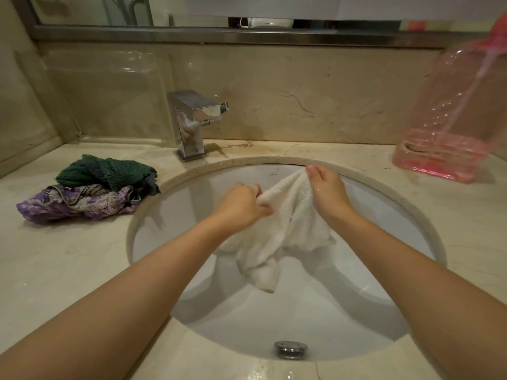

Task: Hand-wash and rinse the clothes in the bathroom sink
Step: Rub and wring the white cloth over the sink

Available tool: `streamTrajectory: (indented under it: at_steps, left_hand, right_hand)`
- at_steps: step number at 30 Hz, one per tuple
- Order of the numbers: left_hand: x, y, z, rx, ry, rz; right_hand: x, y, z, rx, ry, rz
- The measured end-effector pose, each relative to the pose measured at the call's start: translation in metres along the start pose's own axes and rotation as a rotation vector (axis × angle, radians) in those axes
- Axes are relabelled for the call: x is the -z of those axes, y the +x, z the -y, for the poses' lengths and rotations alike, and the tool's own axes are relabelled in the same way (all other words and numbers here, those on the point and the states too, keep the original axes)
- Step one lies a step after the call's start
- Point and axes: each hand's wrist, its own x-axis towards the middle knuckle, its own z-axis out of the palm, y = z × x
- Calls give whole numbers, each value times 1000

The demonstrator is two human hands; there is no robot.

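Drain [290, 349] nearest you; both hands pinch white cloth [285, 231] over sink [192, 171]: left hand [241, 204], right hand [326, 187]; soft, limp, probably wet-heavy; grip top edge.

A white fluffy cloth [285, 229] is held bunched and hanging over the oval white sink [274, 319] at frame centre. A green cloth [109, 171] and a purple patterned garment [74, 204] are piled at centre left.
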Motion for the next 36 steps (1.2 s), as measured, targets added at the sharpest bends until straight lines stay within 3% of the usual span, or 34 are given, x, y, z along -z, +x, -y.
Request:
streamTrajectory:
  at_steps: [7, 11, 16, 18, 20, 23, 27, 31, 36]
  left_hand:
    - [11, 0, 0, 39, -431, -10]
    - [16, -2, -9, 176, -787, -48]
    - [14, -11, -24, 301, -1067, -181]
    - [3, -15, -25, 315, -1164, -188]
    - [-7, -23, -35, 401, -1308, -113]
    - [-22, -28, -49, 504, -1393, -107]
    - [-18, -17, -49, 477, -1399, -230]
    - [-19, -23, -46, 568, -1411, -140]
    - [-12, -24, -42, 460, -1348, -166]
  right_hand:
    - [2, -1, 5, -39, 73, -34]
    - [-6, -13, 16, 106, 138, -24]
    - [-36, -40, 40, 290, 46, -172]
    - [-56, -56, 42, 261, 31, -169]
    - [-62, -56, 43, 109, 21, -194]
    - [-47, -37, 40, -112, -20, -221]
    - [-53, -58, 51, 148, -111, -238]
    - [-48, -39, 46, 23, -125, -155]
    - [-55, -61, 52, 149, -63, -77]
